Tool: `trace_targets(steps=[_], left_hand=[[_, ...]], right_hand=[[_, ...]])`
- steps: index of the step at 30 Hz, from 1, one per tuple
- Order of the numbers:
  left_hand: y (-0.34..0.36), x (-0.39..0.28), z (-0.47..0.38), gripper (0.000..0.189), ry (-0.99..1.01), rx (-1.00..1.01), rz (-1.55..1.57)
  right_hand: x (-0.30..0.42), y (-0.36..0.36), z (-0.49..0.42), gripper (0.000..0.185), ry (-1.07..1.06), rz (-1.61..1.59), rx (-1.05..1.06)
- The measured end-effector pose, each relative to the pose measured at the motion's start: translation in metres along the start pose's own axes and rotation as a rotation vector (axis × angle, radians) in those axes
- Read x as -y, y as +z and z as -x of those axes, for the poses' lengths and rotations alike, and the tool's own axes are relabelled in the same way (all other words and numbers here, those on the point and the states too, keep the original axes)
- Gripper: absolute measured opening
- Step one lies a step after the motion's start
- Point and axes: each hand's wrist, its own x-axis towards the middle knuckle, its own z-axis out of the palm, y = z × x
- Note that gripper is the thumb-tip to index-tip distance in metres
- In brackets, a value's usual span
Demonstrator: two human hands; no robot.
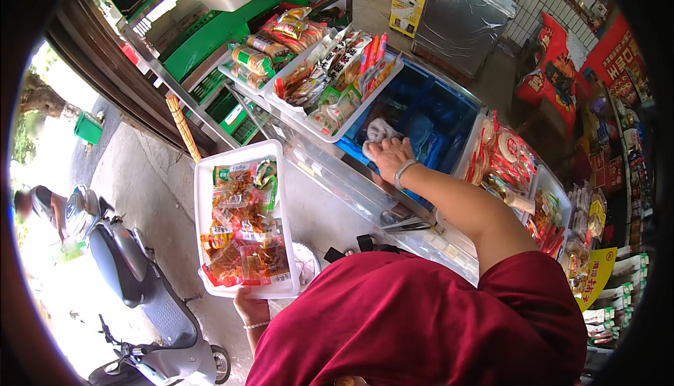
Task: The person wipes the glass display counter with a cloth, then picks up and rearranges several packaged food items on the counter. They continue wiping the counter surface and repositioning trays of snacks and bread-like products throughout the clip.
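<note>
My left hand [251, 307] grips the near end of a white plastic tray [202, 196], held up beside my body over the floor. Sealed packets of reddish-brown snack food [245, 217] lie in it, with a few green packets at its far end. My right hand [390, 157], with a bracelet at the wrist, rests on a crumpled pale cloth [380, 129]. Fingers and cloth press against a dark blue, shiny surface [447, 107] on the display counter, near its front edge.
A tray of mixed packaged snacks [337, 83] borders the blue surface on one side, bagged round goods [505, 149] on the other. Below runs a clear counter front [337, 175]. Green shelving [195, 43] stands behind. A motor scooter [152, 291] and a person [46, 204] are outside at left.
</note>
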Motion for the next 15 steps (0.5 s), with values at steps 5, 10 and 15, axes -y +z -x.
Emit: trace_targets(steps=[5,10,15], left_hand=[[-0.006,0.001,-0.005,0.048,-0.047,-0.046,-0.006],[-0.026,-0.001,-0.008,0.045,-0.101,-0.072,-0.035],[-0.018,-0.005,0.019,0.033,-0.068,-0.146,-0.032]], right_hand=[[-0.045,-0.002,-0.020,0.052,0.120,0.080,-0.028],[-0.086,0.003,-0.063,0.059,0.271,-0.122,0.067],[-0.128,0.012,-0.108,0.060,0.455,-0.159,0.043]])
